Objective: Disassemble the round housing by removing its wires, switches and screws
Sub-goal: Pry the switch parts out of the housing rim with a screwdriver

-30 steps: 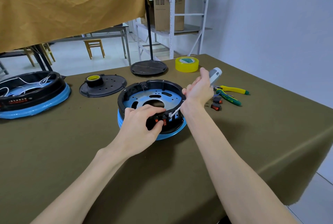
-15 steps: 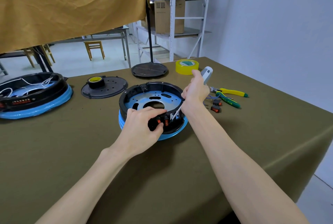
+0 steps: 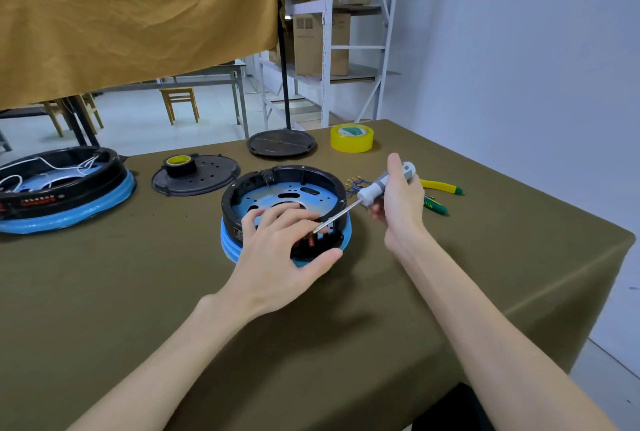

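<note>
Near the surface's middle, the left hand (image 3: 277, 250) spread loosely over the housing's (image 3: 285, 212) near rim, while the right hand (image 3: 398, 202) gripped the screwdriver (image 3: 367, 195), its shaft slanting down-left toward the switches (image 3: 311, 241).

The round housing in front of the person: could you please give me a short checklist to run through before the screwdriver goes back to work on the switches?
1. Housing steadied: the left hand rests on the near rim of the round housing, thumb outside, fingers inside. Ok.
2. Tool held: the right hand grips the screwdriver by its handle. Ok.
3. Tip seated on a screw or switch: the tip ends beside the left fingers, above the red switches; contact unclear. Cannot tell.
4. Fingers out of the tip's way: they lie right next to it. Not ok.
5. Wires removed: none visible inside; a loose wire bundle lies on the table. Ok.
</note>
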Available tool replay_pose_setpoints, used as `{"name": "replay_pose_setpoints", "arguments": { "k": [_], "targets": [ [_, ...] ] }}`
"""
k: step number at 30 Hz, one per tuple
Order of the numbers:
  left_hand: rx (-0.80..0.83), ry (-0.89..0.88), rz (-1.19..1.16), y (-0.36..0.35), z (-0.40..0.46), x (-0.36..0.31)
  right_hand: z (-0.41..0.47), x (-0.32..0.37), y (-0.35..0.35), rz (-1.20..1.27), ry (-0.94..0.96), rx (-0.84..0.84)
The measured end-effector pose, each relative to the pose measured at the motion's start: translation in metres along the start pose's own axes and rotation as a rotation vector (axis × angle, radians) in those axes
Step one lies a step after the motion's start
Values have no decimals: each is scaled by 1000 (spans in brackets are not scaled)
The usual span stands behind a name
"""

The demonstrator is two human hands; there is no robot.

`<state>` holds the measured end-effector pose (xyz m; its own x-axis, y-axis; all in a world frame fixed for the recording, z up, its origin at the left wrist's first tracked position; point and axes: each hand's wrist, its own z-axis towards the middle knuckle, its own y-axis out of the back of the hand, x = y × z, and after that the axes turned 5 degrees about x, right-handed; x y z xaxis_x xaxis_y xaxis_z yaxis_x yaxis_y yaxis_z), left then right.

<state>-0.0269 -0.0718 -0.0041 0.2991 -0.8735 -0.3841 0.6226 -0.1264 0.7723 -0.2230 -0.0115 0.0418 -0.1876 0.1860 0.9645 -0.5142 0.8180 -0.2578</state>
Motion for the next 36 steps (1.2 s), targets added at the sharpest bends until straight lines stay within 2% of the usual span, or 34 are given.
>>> {"name": "replay_pose_setpoints", "arguments": {
  "k": [3, 5, 7, 9, 10, 11, 13, 15, 18, 21, 25, 31, 36],
  "targets": [
    [-143, -39, 13, 3, 3, -3, -9, 2, 8, 34, -6, 100],
    [-226, -80, 50, 8, 7, 2, -12, 5, 16, -34, 74, 175],
    [-280, -120, 76, 11, 11, 6, -14, 4, 27, -435, 317, 186],
    [-312, -155, 97, 11, 13, 9, -16, 2, 35, -955, 702, 126],
    [-320, -170, 107, 10, 13, 9, -19, 3, 35, -1114, 915, 154],
    [-325, -176, 112, 9, 14, 10, -21, 3, 33, -1198, 1083, 264],
    [-306, -168, 81, 8, 14, 11, -25, -1, 28, -1282, 1239, 533],
    [-214, -151, -7, 6, 13, 13, -24, -5, 27, -1345, 1301, 616],
    [-43, -9, -111, 4, 11, 18, -17, -12, 34, -1363, 1322, 551],
    [37, 63, 8, 0, 9, 21, -7, -18, 46, -1443, 1268, 469],
    [14, 33, 58, -2, 9, 20, 5, -22, 56, -1480, 1229, 419],
    [27, 26, 25, 1, 9, 23, 12, -18, 46, -1467, 1308, 417],
    [33, 19, 32, 2, 9, 23, 16, -18, 41, -1537, 1245, 434]
  ]
}}
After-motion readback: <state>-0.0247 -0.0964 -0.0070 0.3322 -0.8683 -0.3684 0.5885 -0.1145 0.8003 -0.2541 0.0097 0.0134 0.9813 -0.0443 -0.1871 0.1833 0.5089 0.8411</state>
